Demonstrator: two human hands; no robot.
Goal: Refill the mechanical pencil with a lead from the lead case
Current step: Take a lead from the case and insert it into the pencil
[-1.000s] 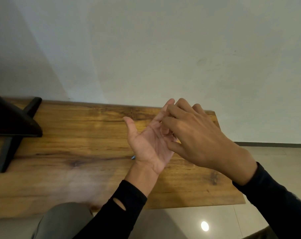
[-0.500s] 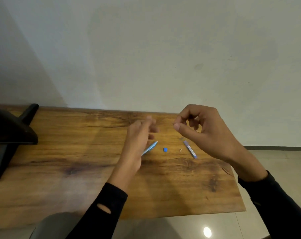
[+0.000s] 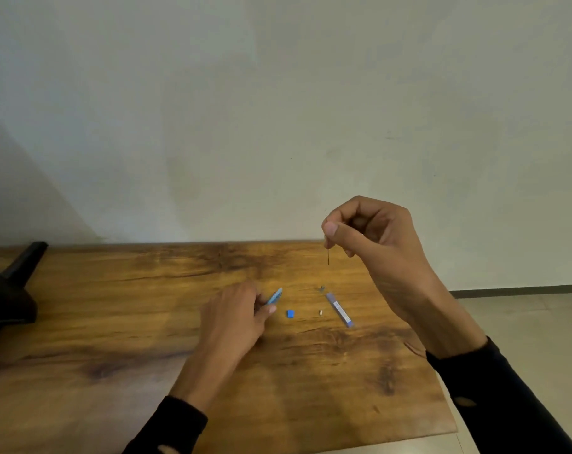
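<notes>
Broadly, wooden table [image 3: 147,322] against a pale wall. Right hand [image 3: 373,237] raised above the table's far edge, thumb and forefinger pinching a thin lead [image 3: 328,257] upright. Left hand [image 3: 235,319] low on the table, fingers closed on the blue pencil [image 3: 275,295]. Lead case [image 3: 339,309] lies right of the pencil; blue cap [image 3: 290,313] and a tiny pale piece [image 3: 320,312] between them.

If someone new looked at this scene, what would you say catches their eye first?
Most striking is the thin dark lead, held upright in a pinch by the raised right hand against the pale wall. Lower down, the left hand rests on the wooden table, closing on the blue mechanical pencil. Between the hands lie a small blue cap and the lead case.
</notes>
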